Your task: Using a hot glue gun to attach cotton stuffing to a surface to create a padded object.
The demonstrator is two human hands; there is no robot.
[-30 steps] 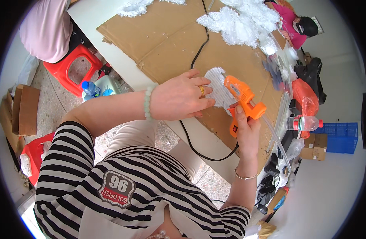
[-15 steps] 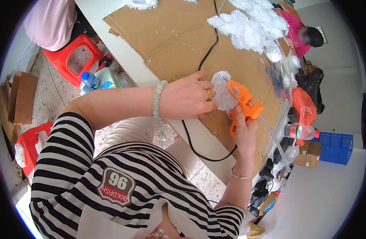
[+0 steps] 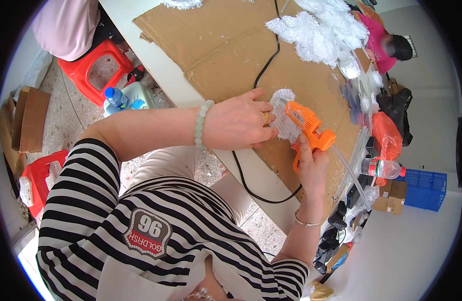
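Observation:
My right hand [image 3: 311, 163] grips an orange hot-glue gun [image 3: 307, 125] by its handle, nozzle pointing up-left onto a white fluffy oval piece [image 3: 282, 116]. My left hand [image 3: 236, 123], with a ring and a pale bead bracelet at the wrist, presses down on the left side of that white piece. The piece lies on a brown cardboard sheet [image 3: 216, 45] covering the table. A black cord [image 3: 261, 70] runs across the cardboard, under my left hand and loops off the table edge. A clear glue stick [image 3: 349, 168] sticks out behind the gun.
Heaps of white fluffy material [image 3: 321, 32] lie at the far side. A plastic bottle with a red cap [image 3: 384, 168] and an orange bag [image 3: 386, 135] sit at the right. A person in pink [image 3: 384, 47] sits beyond. Red stools [image 3: 93, 67] stand at left.
The view has shifted slightly; both hands stay on the white piece, and the gun's nozzle has crept a little along its edge.

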